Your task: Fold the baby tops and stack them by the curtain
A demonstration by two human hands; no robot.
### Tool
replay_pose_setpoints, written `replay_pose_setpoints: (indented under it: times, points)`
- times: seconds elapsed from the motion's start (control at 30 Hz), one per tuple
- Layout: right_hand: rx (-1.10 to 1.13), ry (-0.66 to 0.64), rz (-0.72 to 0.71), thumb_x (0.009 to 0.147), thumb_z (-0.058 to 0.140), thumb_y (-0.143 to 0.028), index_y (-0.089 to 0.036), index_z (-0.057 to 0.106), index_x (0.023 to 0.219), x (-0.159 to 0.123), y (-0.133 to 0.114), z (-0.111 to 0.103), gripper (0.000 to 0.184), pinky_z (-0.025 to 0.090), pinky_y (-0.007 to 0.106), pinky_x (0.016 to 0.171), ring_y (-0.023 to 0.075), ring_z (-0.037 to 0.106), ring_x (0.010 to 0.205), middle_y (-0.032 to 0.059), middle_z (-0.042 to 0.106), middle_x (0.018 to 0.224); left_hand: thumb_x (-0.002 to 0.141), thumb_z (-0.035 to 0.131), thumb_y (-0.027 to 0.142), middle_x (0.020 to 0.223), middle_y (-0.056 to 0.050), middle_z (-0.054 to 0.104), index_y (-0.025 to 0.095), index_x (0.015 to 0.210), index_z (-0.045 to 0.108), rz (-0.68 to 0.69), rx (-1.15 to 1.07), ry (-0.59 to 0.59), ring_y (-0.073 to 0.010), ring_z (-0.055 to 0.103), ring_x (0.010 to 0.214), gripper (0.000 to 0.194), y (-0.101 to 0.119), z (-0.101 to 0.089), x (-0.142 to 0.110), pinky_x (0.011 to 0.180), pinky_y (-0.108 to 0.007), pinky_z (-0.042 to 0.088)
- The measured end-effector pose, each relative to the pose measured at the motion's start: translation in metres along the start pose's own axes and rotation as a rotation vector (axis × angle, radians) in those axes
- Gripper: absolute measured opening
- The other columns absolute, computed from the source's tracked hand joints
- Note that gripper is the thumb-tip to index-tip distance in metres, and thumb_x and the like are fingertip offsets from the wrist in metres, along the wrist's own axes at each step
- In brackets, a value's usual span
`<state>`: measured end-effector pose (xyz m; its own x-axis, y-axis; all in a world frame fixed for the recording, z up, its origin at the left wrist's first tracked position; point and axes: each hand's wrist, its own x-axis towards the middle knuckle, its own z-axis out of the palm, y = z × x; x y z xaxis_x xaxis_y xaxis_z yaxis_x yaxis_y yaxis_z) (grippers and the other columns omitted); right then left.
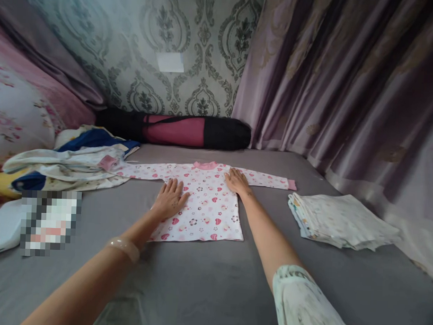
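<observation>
A long-sleeved children's shirt [204, 209], white with pink hearts and a pink collar, lies spread flat with both sleeves stretched out sideways. My left hand [170, 199] rests palm down on its left side, fingers spread. On the upper right of the shirt, near the shoulder, my right hand [237, 181] lies flat with fingers extended. Neither hand grips the cloth. The pink cuff of the left sleeve reaches onto a loose heap of clothes [78, 160]; the right cuff lies on the grey sheet [198, 285].
A stack of folded pale clothes [342, 219] sits on the right. Along the wall lies a long black and dark-pink bag [175, 131]. At the left are a white object [4, 226] beside a blurred-out patch and a floral pillow [19, 103]. Purple curtains [329, 81] hang at right.
</observation>
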<state>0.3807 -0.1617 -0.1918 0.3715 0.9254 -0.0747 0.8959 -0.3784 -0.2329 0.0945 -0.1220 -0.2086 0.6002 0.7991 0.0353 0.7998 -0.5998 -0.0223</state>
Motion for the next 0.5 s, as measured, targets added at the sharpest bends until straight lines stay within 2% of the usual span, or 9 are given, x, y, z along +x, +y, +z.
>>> replay_pose_setpoints:
  times: [0.1,0.17,0.27,0.37,0.43,0.5]
  points:
    - [0.057,-0.005,-0.02,0.099,0.012,-0.047,-0.013,0.028,0.151,0.001,0.007,-0.003,0.064,0.015,0.039,0.116,0.0218,0.02,0.145,0.0071,0.024,0.158,0.095,0.014,0.052,0.154,-0.02,0.029,0.006,0.147,0.03,0.014,0.028,0.017,-0.0342,0.021,0.144,0.071,-0.002,0.005,0.001,0.114,-0.047,0.019]
    - [0.148,0.005,-0.042,0.099,0.007,-0.046,-0.014,0.031,0.15,0.001,0.015,-0.009,0.064,0.019,0.033,0.115,0.0174,0.024,0.143,0.0053,0.029,0.156,0.095,0.017,0.051,0.152,-0.021,0.031,0.006,0.145,0.032,0.033,0.048,0.027,-0.0357,0.024,0.142,0.069,-0.004,0.003,0.001,0.112,-0.048,0.023]
    - [0.248,0.108,0.025,0.099,0.014,-0.04,-0.011,0.035,0.147,0.001,0.038,-0.026,0.059,0.026,0.025,0.11,0.014,0.034,0.138,0.0071,0.038,0.151,0.095,0.022,0.049,0.142,-0.022,0.044,0.008,0.135,0.045,0.115,0.093,0.033,-0.0365,0.038,0.134,0.062,-0.005,-0.009,0.005,0.104,-0.048,0.033]
    - [0.222,0.276,0.277,0.095,0.031,-0.031,-0.009,0.043,0.141,-0.004,0.073,-0.042,0.053,0.031,0.033,0.108,0.0208,0.042,0.132,0.0128,0.048,0.144,0.093,0.027,0.054,0.116,-0.019,0.062,0.015,0.115,0.058,0.172,0.126,-0.042,-0.0329,0.057,0.11,0.055,-0.004,-0.029,0.017,0.092,-0.045,0.042]
    - [0.178,0.389,0.481,0.093,0.034,-0.028,-0.01,0.051,0.134,-0.01,0.096,-0.047,0.048,0.032,0.046,0.106,0.0284,0.041,0.131,0.0166,0.05,0.139,0.093,0.028,0.055,0.104,-0.016,0.066,0.017,0.107,0.062,0.117,0.137,-0.111,-0.031,0.063,0.098,0.053,0.001,-0.041,0.03,0.087,-0.044,0.045]
    - [0.12,0.46,0.669,0.091,0.037,-0.028,-0.009,0.057,0.127,-0.017,0.116,-0.048,0.045,0.032,0.055,0.102,0.0349,0.041,0.129,0.0213,0.052,0.134,0.094,0.029,0.051,0.101,-0.015,0.068,0.017,0.102,0.065,0.059,0.136,-0.132,-0.0306,0.064,0.097,0.05,0.008,-0.05,0.047,0.086,-0.043,0.045]
